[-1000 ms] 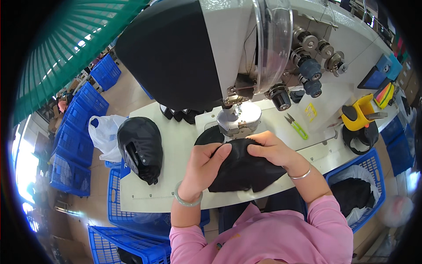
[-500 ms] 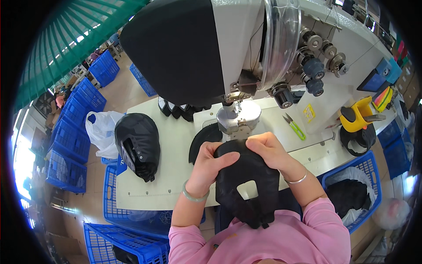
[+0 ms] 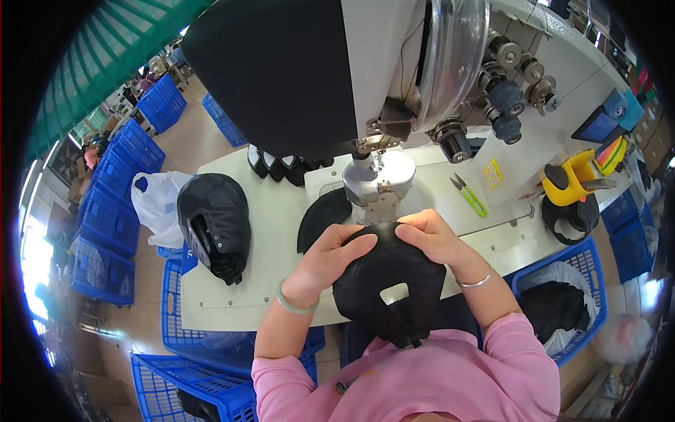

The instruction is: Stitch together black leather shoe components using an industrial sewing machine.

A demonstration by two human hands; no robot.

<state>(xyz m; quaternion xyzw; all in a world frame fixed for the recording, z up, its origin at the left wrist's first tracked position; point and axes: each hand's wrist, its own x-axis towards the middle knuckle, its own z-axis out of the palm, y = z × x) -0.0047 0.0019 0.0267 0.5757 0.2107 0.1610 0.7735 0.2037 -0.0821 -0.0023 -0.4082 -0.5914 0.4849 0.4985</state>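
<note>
At far left, blue baskets [image 3: 105, 235] line the floor. A white plastic bag [image 3: 155, 211] sits beside the left end of the pale tabletop [image 3: 274, 274], where a black shaped bundle [image 3: 228, 228] rests, probably set aside to be out of the hands' way. Nearer the middle, a curved black piece [image 3: 316, 218] lies flat. The left hand [image 3: 325, 259] grasps one side of a black fabric piece [image 3: 355, 281], thumb on top, its other fingers mostly hidden. This piece, perhaps a shoe upper, is between the person's body and the sewing machine's metal post [image 3: 380, 179], far edge close to the post; I cannot tell whether they touch. Its opening and two narrow tails point back toward the person. The right hand [image 3: 432, 243] grips the opposite side likewise; the paired hold probably steadies the rounded edge. Further right, green-handled snips [image 3: 470, 195] lie on the machine side, likely for easy reach. Beyond are a yellow holder [image 3: 576, 179] and, below, a blue basket [image 3: 596, 281] of black material, seemingly placed handily beside the worker.
</note>
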